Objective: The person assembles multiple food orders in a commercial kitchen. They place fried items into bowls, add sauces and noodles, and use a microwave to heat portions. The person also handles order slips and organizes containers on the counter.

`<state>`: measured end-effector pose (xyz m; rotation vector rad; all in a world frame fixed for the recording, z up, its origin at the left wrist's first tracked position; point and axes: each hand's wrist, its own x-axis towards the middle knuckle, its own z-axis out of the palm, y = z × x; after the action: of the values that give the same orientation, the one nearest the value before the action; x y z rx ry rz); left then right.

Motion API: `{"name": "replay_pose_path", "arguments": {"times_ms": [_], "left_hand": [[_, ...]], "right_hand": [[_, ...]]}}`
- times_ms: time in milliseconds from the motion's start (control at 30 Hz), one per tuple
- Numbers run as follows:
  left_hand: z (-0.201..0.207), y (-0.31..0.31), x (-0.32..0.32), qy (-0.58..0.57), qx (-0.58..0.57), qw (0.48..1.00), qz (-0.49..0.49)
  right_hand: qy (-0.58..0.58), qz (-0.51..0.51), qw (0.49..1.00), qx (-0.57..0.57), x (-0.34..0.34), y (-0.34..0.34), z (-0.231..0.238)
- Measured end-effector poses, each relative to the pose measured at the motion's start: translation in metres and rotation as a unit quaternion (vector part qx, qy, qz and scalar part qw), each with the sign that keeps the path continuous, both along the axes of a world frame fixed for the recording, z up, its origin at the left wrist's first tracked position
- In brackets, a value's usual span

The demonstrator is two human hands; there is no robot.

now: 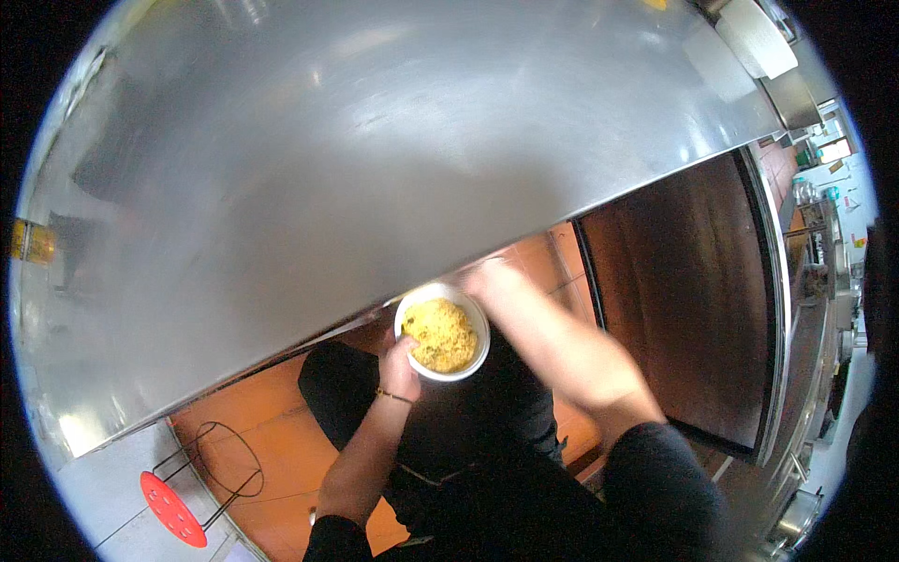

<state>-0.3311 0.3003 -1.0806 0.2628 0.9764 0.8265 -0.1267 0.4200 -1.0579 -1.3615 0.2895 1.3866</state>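
top: black, right sleeve (655,473) and left sleeve (339,540) both short, plain | forearms: bare, right one (562,351) motion-blurred | left wrist: thin golden-brown bracelet (393,396), fine detail too small to tell | legwear (328,379): black

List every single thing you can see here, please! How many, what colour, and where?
steel table: one, silver, across the top
bowl: one, white, in the left hand
crumbly food: one portion, yellow, inside the bowl
stool: one, red seat, dark legs, lower left
floor tiles: several, orange, under the person
panel: one, dark brown, right
container: one, white, upper right
pot: one, silver, lower right
far-right clutter: uncountable, mixed colours, too small to tell
bracelet: one, brownish, left wrist
sleeves: two, black, bottom
hands: two, bare; left holding the bowl, right blurred near its rim
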Motion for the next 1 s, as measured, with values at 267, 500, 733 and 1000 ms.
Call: {"name": "replay_pose_path", "arguments": {"times_ms": [267,500,733,1000], "left_hand": [[-0.026,0.046,0.012,-0.057,-0.061,0.996,-0.013],[-0.041,0.054,0.022,-0.042,-0.056,0.997,0.008],[-0.056,0.066,0.032,-0.121,-0.015,0.992,0.036],[-0.093,0.077,0.058,-0.181,-0.019,0.982,0.048]], "right_hand": [[-0.783,0.566,0.258,0.025,0.144,0.045,0.008],[-0.609,0.715,0.311,-0.147,0.122,0.043,0.02],[-0.589,0.666,0.454,-0.058,0.109,0.021,0.085],[-0.445,0.527,0.72,-0.08,0.083,-0.008,0.057]]}}
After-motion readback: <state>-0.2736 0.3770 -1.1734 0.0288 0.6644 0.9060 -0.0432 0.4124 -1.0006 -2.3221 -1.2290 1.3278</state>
